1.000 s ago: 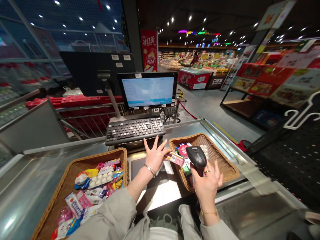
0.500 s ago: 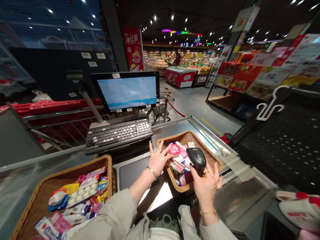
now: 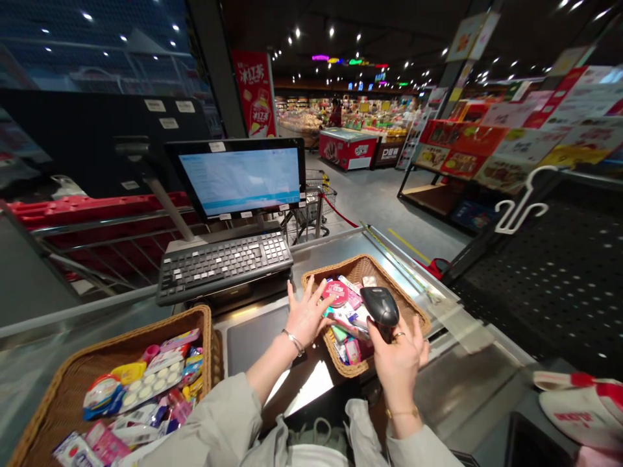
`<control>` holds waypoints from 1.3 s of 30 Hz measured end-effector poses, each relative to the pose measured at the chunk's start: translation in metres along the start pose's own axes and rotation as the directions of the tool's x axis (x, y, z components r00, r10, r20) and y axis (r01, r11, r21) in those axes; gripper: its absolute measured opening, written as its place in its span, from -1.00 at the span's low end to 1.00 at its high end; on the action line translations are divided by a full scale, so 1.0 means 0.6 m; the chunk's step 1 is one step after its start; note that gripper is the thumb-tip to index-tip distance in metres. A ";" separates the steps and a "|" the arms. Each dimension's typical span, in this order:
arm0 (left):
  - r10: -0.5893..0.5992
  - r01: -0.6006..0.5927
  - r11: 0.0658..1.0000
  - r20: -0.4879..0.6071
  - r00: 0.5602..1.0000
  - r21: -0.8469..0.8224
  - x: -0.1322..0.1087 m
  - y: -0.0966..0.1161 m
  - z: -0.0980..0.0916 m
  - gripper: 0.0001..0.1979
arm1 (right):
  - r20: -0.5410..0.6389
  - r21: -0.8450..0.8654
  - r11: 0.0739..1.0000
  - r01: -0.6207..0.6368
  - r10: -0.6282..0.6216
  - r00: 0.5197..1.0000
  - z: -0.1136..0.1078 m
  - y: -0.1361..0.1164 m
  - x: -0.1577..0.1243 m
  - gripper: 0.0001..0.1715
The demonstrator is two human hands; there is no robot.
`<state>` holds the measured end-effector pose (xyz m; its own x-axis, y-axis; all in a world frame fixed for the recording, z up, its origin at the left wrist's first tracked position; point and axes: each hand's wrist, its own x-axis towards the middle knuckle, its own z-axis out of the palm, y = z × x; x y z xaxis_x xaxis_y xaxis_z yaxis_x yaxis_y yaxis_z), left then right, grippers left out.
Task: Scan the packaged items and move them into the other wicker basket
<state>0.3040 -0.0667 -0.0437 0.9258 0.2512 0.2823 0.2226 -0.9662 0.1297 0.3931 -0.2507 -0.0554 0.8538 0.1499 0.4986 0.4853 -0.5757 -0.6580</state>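
Note:
A wicker basket point(image 3: 413, 310) with several small packages stands on the metal counter. My left hand point(image 3: 305, 316) reaches over its left edge, fingers spread, beside a round red-lidded item point(image 3: 335, 293). Its fingertips are near the packages; whether they touch any is unclear. In my right hand point(image 3: 400, 353) is a black handheld scanner point(image 3: 380, 307), held over the basket's right part. A second wicker basket point(image 3: 73, 373) at the left holds more packets, among them a pack of round white pieces point(image 3: 152, 384).
A keyboard point(image 3: 226, 264) and a lit monitor point(image 3: 241, 178) stand beyond the left basket. A white hook rack point(image 3: 523, 204) is at the right, above a black perforated panel. A white and red item point(image 3: 579, 408) lies at the lower right.
The view has shifted slightly, moving the scene left. Under my left hand, a package in the basket has shifted and a green one shows. The scanner stays in my right hand.

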 end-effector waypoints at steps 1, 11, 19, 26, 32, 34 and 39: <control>-0.034 0.034 0.999 -0.015 0.999 0.006 -0.005 -0.002 -0.005 -0.41 | 0.003 0.004 1.000 0.008 -0.008 1.000 0.002 -0.005 0.000 -0.55; -0.279 0.283 0.959 -0.098 0.955 0.028 -0.078 -0.034 -0.060 -0.40 | 0.082 0.100 0.988 0.118 -0.126 0.989 0.040 -0.064 -0.019 -0.57; -0.428 0.438 0.898 -0.165 0.889 0.030 -0.158 -0.076 -0.093 -0.41 | 0.148 0.161 0.962 0.222 -0.246 0.958 0.071 -0.116 -0.054 -0.59; -0.549 0.573 0.818 -0.214 0.808 0.061 -0.239 -0.115 -0.108 -0.43 | 0.253 0.245 0.935 0.257 -0.318 0.914 0.094 -0.164 -0.093 -0.59; -0.663 0.685 0.725 -0.195 0.723 0.072 -0.312 -0.135 -0.116 -0.44 | 0.331 0.337 0.895 0.292 -0.403 0.853 0.107 -0.209 -0.124 -0.56; -0.692 0.714 0.695 -0.194 0.695 0.080 -0.338 -0.140 -0.115 -0.43 | 0.358 0.365 0.883 0.296 -0.427 0.830 0.112 -0.222 -0.136 -0.54; -0.780 0.799 0.593 -0.179 0.600 0.097 -0.402 -0.152 -0.114 -0.43 | 0.440 0.418 0.855 0.307 -0.486 0.755 0.127 -0.246 -0.168 -0.58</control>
<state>0.0392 -0.0352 -0.0585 0.3274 0.9143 0.2383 0.9018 -0.3777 0.2101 0.2501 -0.1194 -0.0516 0.4920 0.7464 0.4481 0.7556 -0.1105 -0.6456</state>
